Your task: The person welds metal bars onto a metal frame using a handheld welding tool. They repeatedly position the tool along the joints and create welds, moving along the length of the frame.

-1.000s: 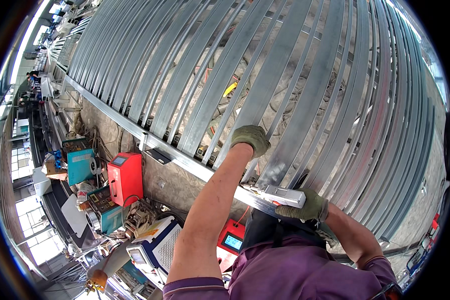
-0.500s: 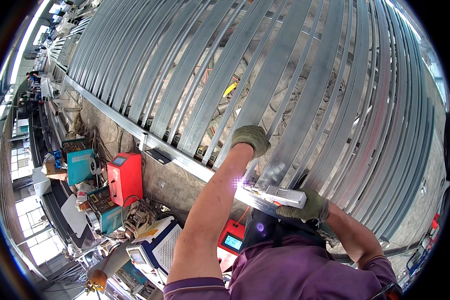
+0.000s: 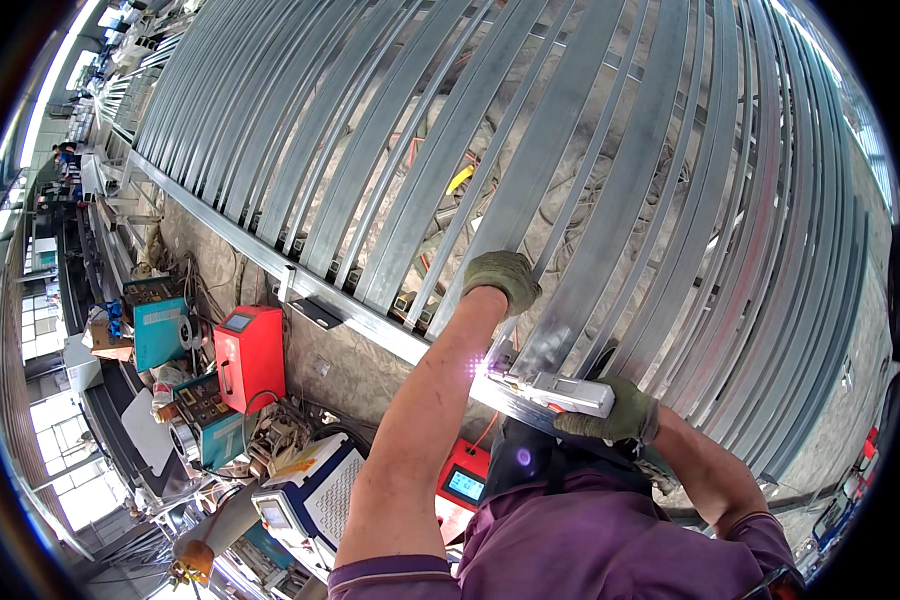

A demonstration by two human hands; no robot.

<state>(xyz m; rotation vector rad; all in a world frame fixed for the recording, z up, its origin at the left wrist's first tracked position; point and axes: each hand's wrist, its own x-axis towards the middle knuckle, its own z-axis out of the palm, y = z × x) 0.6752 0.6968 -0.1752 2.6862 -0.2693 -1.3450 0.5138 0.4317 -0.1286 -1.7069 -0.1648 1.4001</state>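
Note:
My left hand (image 3: 503, 281), in a green-grey work glove, is closed over a flat grey metal tube (image 3: 547, 185) near its lower end. The fingertips are partly hidden beneath the hand. My gloved right hand (image 3: 615, 412) grips a silver handheld welding gun (image 3: 568, 393), whose nozzle points left. A bright pinkish-white glow (image 3: 483, 367) burns at the nozzle's tip, against the frame's front rail (image 3: 400, 341). My left forearm crosses in front of part of that rail, just left of the glow.
Long parallel metal tubes stretch away over a floor with cables and a yellow object (image 3: 460, 179). At the left stand a red machine (image 3: 250, 358), teal machines (image 3: 160, 333) and a white-and-blue unit (image 3: 315, 490). A red box with a screen (image 3: 464, 486) sits close to my body.
Both hands and the welding gun keep their places. Only the glow at the nozzle looks slightly different in shape.

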